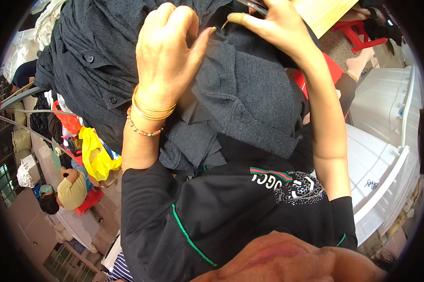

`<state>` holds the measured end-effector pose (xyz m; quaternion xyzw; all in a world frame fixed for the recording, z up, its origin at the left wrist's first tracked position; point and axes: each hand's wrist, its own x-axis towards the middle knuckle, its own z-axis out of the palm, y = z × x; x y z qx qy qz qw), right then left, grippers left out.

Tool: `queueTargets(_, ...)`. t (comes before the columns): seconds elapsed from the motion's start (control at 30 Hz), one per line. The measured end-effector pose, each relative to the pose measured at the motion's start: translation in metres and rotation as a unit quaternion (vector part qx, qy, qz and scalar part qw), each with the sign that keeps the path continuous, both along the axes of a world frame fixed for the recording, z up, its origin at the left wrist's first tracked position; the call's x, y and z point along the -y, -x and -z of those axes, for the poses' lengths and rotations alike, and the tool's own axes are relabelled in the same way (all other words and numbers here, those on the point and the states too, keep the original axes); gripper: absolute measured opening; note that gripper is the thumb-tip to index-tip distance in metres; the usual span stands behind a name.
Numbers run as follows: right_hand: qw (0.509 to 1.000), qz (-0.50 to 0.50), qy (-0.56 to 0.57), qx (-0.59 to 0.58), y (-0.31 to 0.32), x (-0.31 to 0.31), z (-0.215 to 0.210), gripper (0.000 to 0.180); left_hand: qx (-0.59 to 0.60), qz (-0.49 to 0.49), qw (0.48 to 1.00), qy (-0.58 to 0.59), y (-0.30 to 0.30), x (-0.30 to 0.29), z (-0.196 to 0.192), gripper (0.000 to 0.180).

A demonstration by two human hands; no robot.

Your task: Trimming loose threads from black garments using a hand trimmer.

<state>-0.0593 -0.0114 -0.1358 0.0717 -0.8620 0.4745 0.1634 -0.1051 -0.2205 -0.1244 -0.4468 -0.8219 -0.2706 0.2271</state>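
Right now I have both hands up on a dark grey knitted garment (pixel 249 89) that hangs bunched in front of my chest. My left hand (pixel 167 51), with gold bangles (pixel 151 109) and a bead bracelet (pixel 144 129) at the wrist, lies curled over the top of the fabric, fingers bent and pressing into the cloth rather than spread. My right hand (pixel 268 26) sits just beside it near the upper edge; its thumb and forefinger are pinched together at the fabric, and it seems to hold a small dark tool (pixel 252 5), though I cannot tell what kind. The buttoned front (pixel 99 80) of the garment drapes down to my left. As far as I can judge, the work on this piece is in the middle: I am busy at one spot near the top, and the rest hangs loose and unfolded. White plastic crates (pixel 381 160) stand to my right, a yellow bag (pixel 94 155) and a seated person (pixel 71 190) lower left.
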Motion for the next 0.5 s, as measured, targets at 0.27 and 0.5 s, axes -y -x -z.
queueTargets(0.27, 0.997, 0.072, 0.026, 0.014, 0.030, -0.013, 0.026, 0.017, 0.012, 0.033, 0.999, -0.029, 0.004, 0.000, 0.007, 0.029)
queueTargets(0.5, 0.983, 0.124, 0.094, -0.096, -0.025, -0.041, 0.027, 0.010, -0.019, 0.066, 0.996, -0.055, 0.007, -0.001, 0.009, 0.031)
